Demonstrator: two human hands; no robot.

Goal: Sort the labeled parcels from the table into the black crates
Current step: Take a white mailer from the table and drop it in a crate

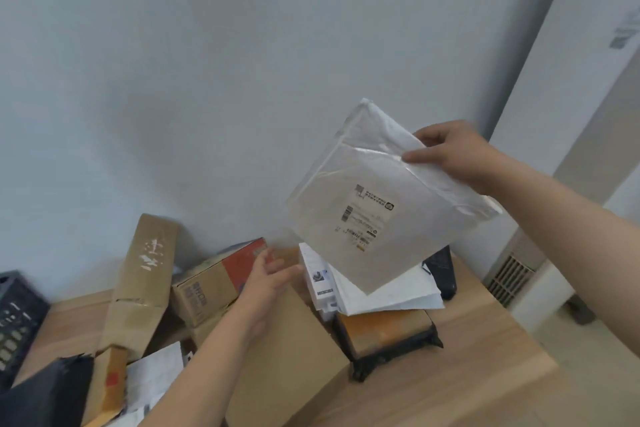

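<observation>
Left hand point(268, 276) hovers low over the parcel pile, fingers loosely spread, holding nothing. Right hand point(453, 151) pinches the top edge of a flat white poly mailer point(374, 198), thumb on the front, so it hangs tilted above the wooden table point(485, 357). Glossy, crinkly plastic, squarish, printed label facing the camera. Cardboard boxes point(207, 288) sit underneath, black crate point(17, 315) far left.

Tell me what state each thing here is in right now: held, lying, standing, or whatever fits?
White poly mailer: held up in the air, label facing the camera.
Right hand: pinches the mailer's upper edge.
Left hand: open, holding nothing, over the boxes.
Tall cardboard box: leaning, dented.
Black crate: at the table's left edge, contents hidden.
Table: piled with parcels.
</observation>
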